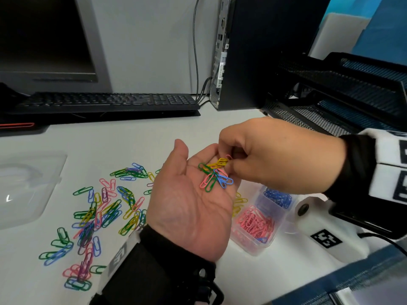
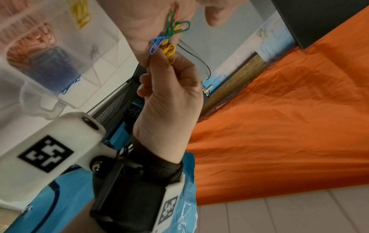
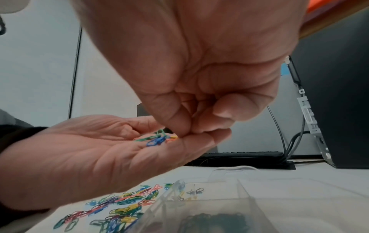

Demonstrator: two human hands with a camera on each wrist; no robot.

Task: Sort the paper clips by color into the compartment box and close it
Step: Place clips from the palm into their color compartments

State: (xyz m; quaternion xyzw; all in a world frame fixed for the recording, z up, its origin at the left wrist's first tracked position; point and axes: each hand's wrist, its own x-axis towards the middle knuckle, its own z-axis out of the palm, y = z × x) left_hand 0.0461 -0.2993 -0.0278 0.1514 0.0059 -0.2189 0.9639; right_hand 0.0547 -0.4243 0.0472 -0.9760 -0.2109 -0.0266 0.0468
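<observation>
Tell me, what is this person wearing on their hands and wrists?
Both hands are bare. The left hand has a black wrist wrap with a white tag; the right hand has a black sleeve cuff, white bands printed with black square codes, and a white camera block with a black cable.

A pale desk (image 1: 136, 142) stands against a grey wall (image 1: 149, 40), bearing a dark monitor (image 1: 44, 36), a black keyboard (image 1: 105, 102), a computer tower (image 1: 253, 51) and black mesh trays (image 1: 343, 93). Orange sheeting (image 2: 289, 118), possibly fabric, covers what lies beyond.
</observation>
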